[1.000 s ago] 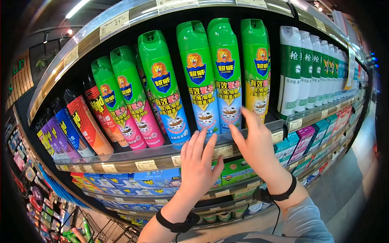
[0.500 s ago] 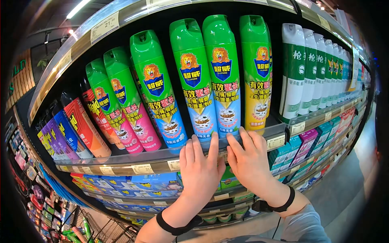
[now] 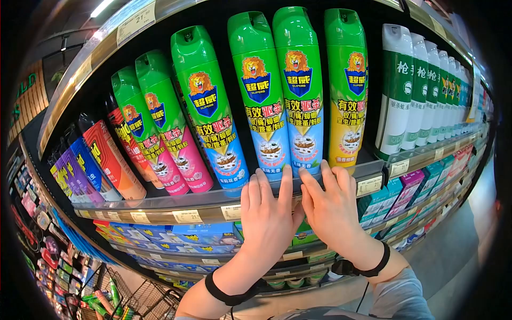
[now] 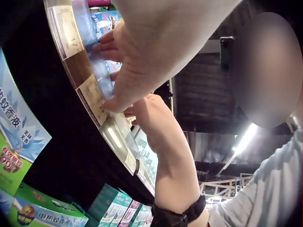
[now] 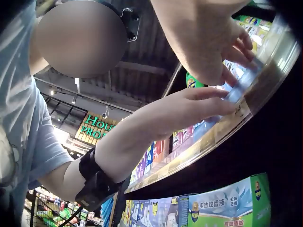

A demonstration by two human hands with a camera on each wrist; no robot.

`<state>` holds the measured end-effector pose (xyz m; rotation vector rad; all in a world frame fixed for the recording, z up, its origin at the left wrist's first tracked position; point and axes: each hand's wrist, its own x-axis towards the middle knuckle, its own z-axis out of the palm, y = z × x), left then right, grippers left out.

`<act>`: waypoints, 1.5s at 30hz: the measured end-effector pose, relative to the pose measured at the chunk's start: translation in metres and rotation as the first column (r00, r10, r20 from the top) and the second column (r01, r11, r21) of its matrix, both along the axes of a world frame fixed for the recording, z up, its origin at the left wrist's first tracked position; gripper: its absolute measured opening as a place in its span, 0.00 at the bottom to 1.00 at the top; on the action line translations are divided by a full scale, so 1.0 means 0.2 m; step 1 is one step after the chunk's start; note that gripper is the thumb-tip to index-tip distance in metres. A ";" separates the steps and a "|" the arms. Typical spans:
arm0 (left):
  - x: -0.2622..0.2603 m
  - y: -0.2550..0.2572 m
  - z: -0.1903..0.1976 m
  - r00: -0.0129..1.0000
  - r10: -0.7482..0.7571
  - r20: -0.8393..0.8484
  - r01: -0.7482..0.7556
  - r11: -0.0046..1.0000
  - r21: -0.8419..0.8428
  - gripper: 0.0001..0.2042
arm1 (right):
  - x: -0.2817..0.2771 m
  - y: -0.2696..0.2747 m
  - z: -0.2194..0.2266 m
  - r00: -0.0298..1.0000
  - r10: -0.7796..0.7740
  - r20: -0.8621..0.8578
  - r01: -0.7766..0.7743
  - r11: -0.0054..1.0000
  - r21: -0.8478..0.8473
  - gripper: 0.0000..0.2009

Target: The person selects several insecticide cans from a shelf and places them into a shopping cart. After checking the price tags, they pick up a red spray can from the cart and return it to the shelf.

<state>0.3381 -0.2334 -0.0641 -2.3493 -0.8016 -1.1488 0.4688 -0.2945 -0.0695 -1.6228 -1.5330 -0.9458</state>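
Two green-and-blue insecticide spray cans, a left one [image 3: 257,88] and a right one [image 3: 300,88], stand upright side by side on the shelf. At their foot my left hand [image 3: 268,216] rests with fairly straight fingers, fingertips over the clear front lip [image 3: 213,198] of the shelf. My right hand [image 3: 333,205] lies close beside it, fingers extended over the same lip below the right can and a green-and-yellow can [image 3: 345,96]. In the left wrist view the left hand [image 4: 147,56] reaches over the shelf edge. Neither hand grips a can.
Another green-and-blue can [image 3: 205,106] and pink-bottomed cans [image 3: 173,122] stand to the left. White-and-green cans [image 3: 397,90] line up at right. Boxed goods [image 3: 181,234] fill the shelf below. A wire cart [image 3: 138,290] is at lower left.
My right hand has come down from beside the right blue can to the shelf lip, next to the left hand. The left hand stays near the lip. The head view has shifted slightly.
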 end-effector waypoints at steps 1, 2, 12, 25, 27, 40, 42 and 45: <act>0.00 0.00 0.00 1.000 0.001 0.000 -0.001 1.000 0.000 0.36 | 0.00 0.00 0.00 1.000 0.001 0.000 -0.001 1.000 0.000 0.19; 0.00 0.00 0.00 1.000 0.002 -0.002 -0.002 1.000 -0.002 0.37 | 0.00 0.00 0.00 1.000 0.005 -0.003 -0.005 1.000 0.001 0.19; 0.01 0.01 0.01 1.000 0.002 -0.018 -0.003 0.999 -0.036 0.39 | 0.02 0.07 0.01 0.999 -0.027 0.019 0.028 0.999 -0.036 0.18; 0.05 0.04 0.05 0.998 0.017 -0.057 -0.024 0.991 -0.132 0.44 | 0.02 0.11 0.02 0.998 -0.050 0.023 0.051 0.997 -0.052 0.18; 0.05 0.06 0.06 0.998 0.000 -0.058 -0.009 0.988 -0.156 0.43 | 0.02 0.12 0.03 0.999 -0.050 0.008 0.051 0.996 -0.072 0.18; 0.08 0.11 0.04 0.999 -0.023 -0.031 0.019 0.992 -0.127 0.42 | 0.03 0.15 0.06 0.998 -0.052 0.024 0.053 0.998 -0.041 0.15; 0.08 0.11 0.04 1.000 -0.027 -0.016 0.025 0.993 -0.119 0.41 | 0.03 0.15 0.06 0.999 -0.050 0.022 0.050 0.998 -0.031 0.15; 0.08 0.11 0.03 0.999 -0.046 0.015 0.047 0.994 -0.103 0.41 | 0.03 0.15 0.05 0.998 -0.053 0.034 0.054 0.998 -0.025 0.15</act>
